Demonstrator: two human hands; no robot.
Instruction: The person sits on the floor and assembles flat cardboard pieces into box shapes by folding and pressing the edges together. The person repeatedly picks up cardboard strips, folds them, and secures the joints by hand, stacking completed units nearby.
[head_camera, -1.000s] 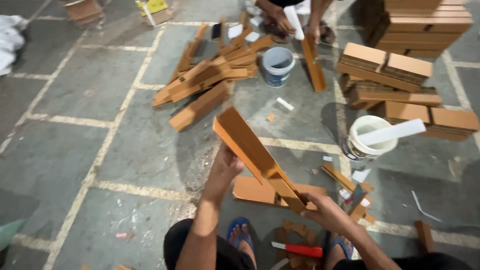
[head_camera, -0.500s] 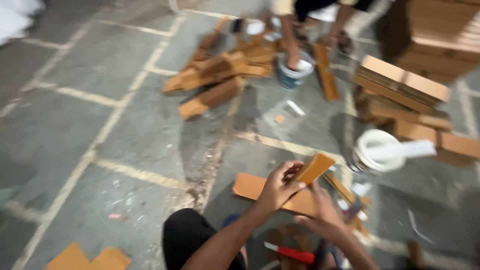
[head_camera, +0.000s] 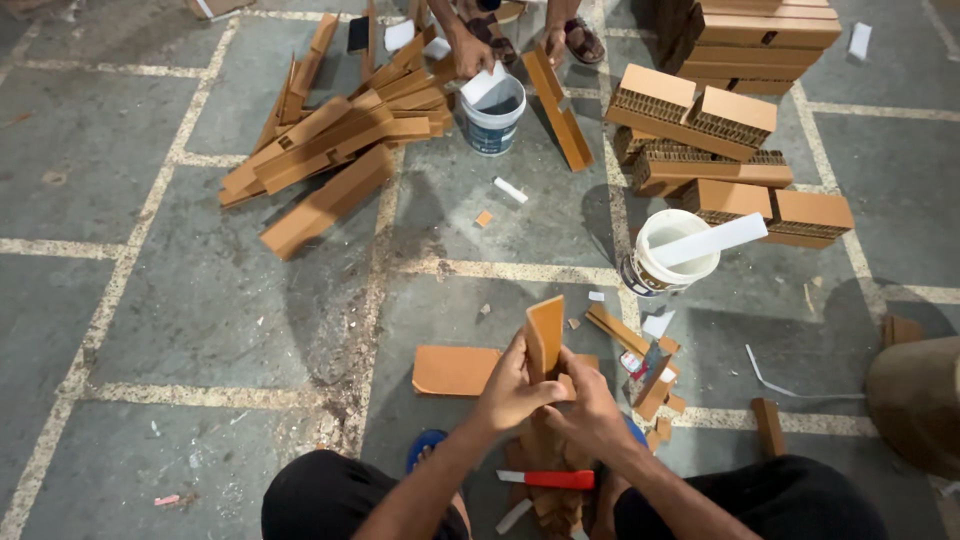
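Both hands grip one flat orange-brown corrugated cardboard strip, held upright so its long edge faces the head camera. The left hand clasps its left face and the right hand wraps the lower part from the other side, fingers closed on it. It stands off the floor, right over the person's knees, apparently so that both faces can be reached at once.

Taking that strip as landmark: just behind its left side a flat orange cardboard sheet lies on the grey concrete floor. Directly below it, between the feet, lies a red-handled cutter, close enough to grab. To its right, small cardboard offcuts are scattered. Further right and beyond stands a white plastic bucket with a white flat stick resting across its rim. Well beyond, to the left, a loose heap of long cardboard strips sprawls; to the right, stacked honeycomb cardboard blocks.

Straight beyond, another person's hand dips a white piece into a second white bucket.
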